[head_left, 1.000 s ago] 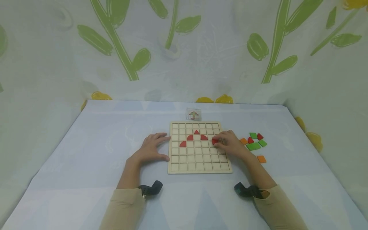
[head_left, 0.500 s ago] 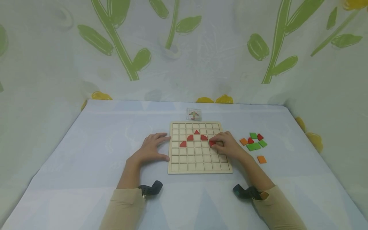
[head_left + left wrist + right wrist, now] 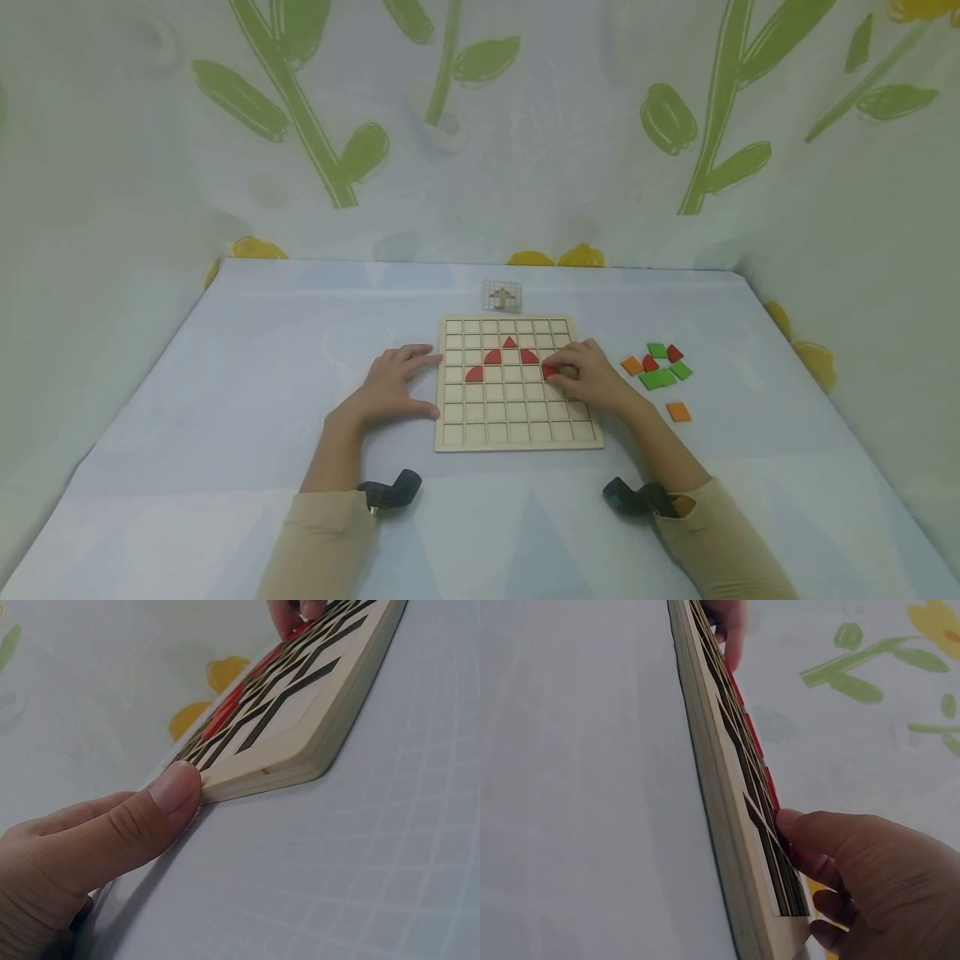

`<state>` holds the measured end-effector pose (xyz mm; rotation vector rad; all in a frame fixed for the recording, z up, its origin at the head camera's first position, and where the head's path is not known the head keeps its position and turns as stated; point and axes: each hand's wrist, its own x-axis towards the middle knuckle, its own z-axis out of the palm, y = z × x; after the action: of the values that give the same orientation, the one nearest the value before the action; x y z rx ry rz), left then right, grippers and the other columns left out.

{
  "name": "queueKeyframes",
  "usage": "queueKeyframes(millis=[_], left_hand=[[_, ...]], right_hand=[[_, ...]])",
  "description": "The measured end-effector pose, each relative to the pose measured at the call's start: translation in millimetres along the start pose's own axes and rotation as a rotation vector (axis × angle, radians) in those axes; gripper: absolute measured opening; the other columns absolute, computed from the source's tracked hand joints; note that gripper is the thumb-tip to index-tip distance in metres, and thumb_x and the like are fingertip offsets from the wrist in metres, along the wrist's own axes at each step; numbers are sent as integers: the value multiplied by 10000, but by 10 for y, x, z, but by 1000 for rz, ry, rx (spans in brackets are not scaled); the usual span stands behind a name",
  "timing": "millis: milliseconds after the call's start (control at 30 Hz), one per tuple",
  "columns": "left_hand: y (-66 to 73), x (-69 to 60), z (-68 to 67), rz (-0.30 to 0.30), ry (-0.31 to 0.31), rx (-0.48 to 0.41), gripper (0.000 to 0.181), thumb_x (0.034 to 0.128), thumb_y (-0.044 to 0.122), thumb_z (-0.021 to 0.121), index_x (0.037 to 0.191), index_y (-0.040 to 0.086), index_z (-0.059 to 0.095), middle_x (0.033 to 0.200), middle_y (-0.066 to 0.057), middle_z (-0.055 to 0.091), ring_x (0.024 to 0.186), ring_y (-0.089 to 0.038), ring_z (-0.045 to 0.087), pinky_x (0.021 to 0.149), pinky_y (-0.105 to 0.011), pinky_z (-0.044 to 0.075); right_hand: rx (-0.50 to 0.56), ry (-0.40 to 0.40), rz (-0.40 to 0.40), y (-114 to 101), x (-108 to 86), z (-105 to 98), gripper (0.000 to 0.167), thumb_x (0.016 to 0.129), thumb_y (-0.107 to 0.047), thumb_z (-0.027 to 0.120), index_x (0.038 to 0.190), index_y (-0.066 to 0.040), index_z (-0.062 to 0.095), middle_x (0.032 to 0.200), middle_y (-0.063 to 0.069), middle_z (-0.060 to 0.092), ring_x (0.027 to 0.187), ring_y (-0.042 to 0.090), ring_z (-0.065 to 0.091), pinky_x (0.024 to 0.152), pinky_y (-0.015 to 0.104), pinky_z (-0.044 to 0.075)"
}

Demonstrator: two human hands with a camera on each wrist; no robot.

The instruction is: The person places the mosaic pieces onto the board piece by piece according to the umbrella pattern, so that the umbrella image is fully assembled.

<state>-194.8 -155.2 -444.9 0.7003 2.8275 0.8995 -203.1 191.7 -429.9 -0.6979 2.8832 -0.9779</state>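
A wooden grid board [image 3: 517, 442] lies flat on the table. My left hand [image 3: 390, 387] rests at its left edge, fingers spread; in the left wrist view the thumb [image 3: 146, 825] touches the board's side. Thumb and fingers of my right hand [image 3: 592, 379] pinch a red quarter-circle tile [image 3: 547, 372] at a cell on the board's right side, partly covering it. A red triangle tile [image 3: 510, 342] sits higher up, with red curved tiles in the cells below: one left [image 3: 492, 357], one right [image 3: 528, 357], and another lower left [image 3: 474, 374].
Behind the board lies a small card [image 3: 501, 296] with a printed grid pattern. Right of the board are loose tiles: several green ones [image 3: 657, 379], red ones [image 3: 675, 353], and orange ones, one [image 3: 678, 412] lying apart nearer the front.
My right hand has moved slightly left with the red tile, bringing it from near the right edge to a cell further in. The left hand has stayed at the board's edge.
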Motion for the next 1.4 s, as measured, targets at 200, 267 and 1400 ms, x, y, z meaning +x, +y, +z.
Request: queueKeyframes(millis=[200,267,1400], left_hand=[[4,3,-4,0,-8,10,861,652,492,803,1388,174,488,1465,-91,383,1303,-317,327,1063,-525,231],[7,3,-7,-6,-6,12,862,649,486,807,1387,174,490,1465,-91,385,1300,-316,330,1061,-523,235],[-34,12,11,5,-5,16,866,654,493,802,1395,183,478,1473,-82,375,1304,-314,325,1063,-525,227]], right_hand=[[6,9,10,-22,-8,-8,217,847,-152,700,1052,-82,709,1082,86,642,932,219,397,739,344,349],[15,12,15,-31,-8,-10,217,851,-159,697,1054,-82,708,1082,85,640,940,224,398,745,349,353],[-17,130,111,85,-1,-317,292,829,-171,725,1081,-27,692,1024,122,660,1030,285,439,871,471,381]])
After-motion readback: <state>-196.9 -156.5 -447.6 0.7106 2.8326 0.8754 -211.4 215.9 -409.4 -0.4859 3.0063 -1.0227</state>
